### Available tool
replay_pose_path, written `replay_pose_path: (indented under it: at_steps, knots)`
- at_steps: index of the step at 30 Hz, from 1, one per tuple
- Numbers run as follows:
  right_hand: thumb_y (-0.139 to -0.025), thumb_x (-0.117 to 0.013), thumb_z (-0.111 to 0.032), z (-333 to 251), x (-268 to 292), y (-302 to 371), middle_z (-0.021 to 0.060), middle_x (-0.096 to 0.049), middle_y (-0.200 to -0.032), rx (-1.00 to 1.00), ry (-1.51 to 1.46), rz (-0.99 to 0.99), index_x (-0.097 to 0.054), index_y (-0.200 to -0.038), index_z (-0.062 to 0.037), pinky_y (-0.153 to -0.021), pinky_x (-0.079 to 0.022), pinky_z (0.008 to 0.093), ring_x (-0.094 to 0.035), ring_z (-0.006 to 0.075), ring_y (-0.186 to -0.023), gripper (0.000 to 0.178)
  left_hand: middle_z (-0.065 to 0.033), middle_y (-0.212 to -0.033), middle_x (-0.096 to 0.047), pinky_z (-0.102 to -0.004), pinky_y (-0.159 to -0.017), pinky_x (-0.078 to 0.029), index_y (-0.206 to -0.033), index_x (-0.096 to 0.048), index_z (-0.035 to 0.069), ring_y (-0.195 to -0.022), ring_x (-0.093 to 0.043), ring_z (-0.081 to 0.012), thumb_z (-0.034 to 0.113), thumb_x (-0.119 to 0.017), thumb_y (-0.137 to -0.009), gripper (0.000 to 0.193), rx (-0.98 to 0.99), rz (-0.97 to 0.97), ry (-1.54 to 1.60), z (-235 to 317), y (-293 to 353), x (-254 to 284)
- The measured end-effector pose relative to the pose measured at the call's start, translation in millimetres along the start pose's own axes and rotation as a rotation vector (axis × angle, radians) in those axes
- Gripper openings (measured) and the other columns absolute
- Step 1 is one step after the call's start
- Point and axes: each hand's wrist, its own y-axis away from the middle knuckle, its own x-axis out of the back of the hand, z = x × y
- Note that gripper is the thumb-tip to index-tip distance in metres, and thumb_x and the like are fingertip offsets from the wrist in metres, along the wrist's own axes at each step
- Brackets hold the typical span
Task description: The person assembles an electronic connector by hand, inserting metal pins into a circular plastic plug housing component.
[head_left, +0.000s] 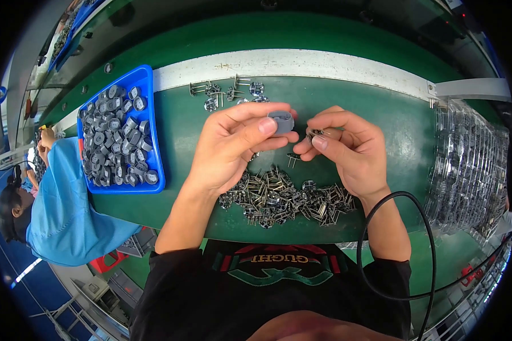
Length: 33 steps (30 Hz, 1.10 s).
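Between the thumb and fingers of my left hand (227,145) is a grey plastic housing (281,123), round and hollow, its opening facing up and to the right. My right hand (350,149) pinches a small metal-pinned part (316,133) just to the right of the housing, apart from it. Below both hands lies a heap of similar pinned parts (279,196) with dark bodies and long metal prongs. One loose pinned part (293,157) rests on the green table between the hands and the heap. A few more pinned parts (213,91) lie beyond my left hand.
A blue tray (159,165) full of grey housings stands at the left. Stacked clear plastic trays (461,165) occupy the right end. A white rail (290,62) borders the table's far side. A black cable (432,250) loops by my right arm. A person in blue (74,210) works at the left.
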Motion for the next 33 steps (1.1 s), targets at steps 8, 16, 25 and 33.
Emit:
replay_pose_path:
  at_steps: [8,16,25,33]
  knots:
    - [-0.088,-0.067,0.004,4.4,-2.8,3.5,0.0076,-0.063,-0.1,0.065,0.279,0.006,-0.069,-0.103,0.0039,-0.075,-0.055,0.0237,-0.064,0.0124,-0.086,0.015,-0.015,-0.101,-0.068,-0.0282,-0.072,-0.059,-0.119,-0.062,-0.005,-0.081,-0.071,-0.0211,-0.004,-0.066,-0.087,0.031,-0.021,-0.078,-0.175,-13.7,3.2,7.9]
    - [-0.088,-0.066,0.005,9.0,-4.3,3.0,0.0101,-0.064,-0.103,0.143,0.172,0.066,-0.068,-0.105,0.0042,-0.076,-0.056,0.0249,-0.066,0.0143,-0.089,0.017,-0.0154,-0.108,-0.067,-0.0287,-0.07,-0.058,-0.122,-0.058,-0.005,-0.085,-0.068,-0.0196,0.008,-0.059,-0.096,0.029,0.008,-0.161,-0.105,-9.2,0.8,1.4]
    - [-0.085,-0.07,0.005,4.9,-8.2,5.5,0.01,-0.065,-0.099,0.275,0.209,0.18,-0.068,-0.101,0.0036,-0.071,-0.056,0.0255,-0.067,0.0159,-0.086,0.017,-0.0145,-0.12,-0.065,-0.0276,-0.085,-0.053,-0.126,-0.055,-0.002,-0.102,-0.064,-0.0154,0.007,-0.061,-0.095,0.033,-0.035,-0.231,-0.008,-20.4,-1.3,7.5]
    - [-0.075,-0.076,0.006,1.5,-10.2,5.0,0.0085,-0.063,-0.087,0.653,0.823,0.26,-0.071,-0.09,0.0,-0.056,-0.05,0.0263,-0.061,0.0165,-0.07,0.017,-0.0162,-0.119,-0.063,-0.0358,-0.093,-0.057,-0.123,-0.054,-0.004,-0.109,-0.064,-0.0212,-0.001,-0.061,-0.093,0.031,-0.015,-0.22,0.039,-30.5,3.6,2.1]
